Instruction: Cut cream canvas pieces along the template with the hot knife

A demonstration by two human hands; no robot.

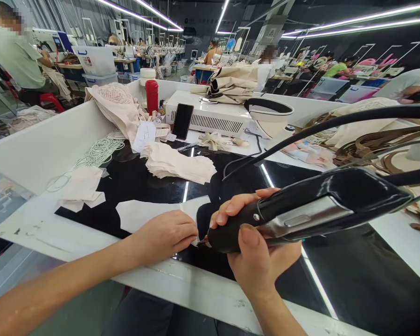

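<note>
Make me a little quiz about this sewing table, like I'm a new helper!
1. True or false: the right hand holds a black tool.
2. What does the left hand press on: A) the red bottle, B) a pale fabric piece, C) the phone?
3. Fill in: the stack of cut pieces lies on the ____ mat.

Key: 1 true; 2 B; 3 black.

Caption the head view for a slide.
Right hand grips a black handheld tool; left hand presses a pale fabric piece.
</note>
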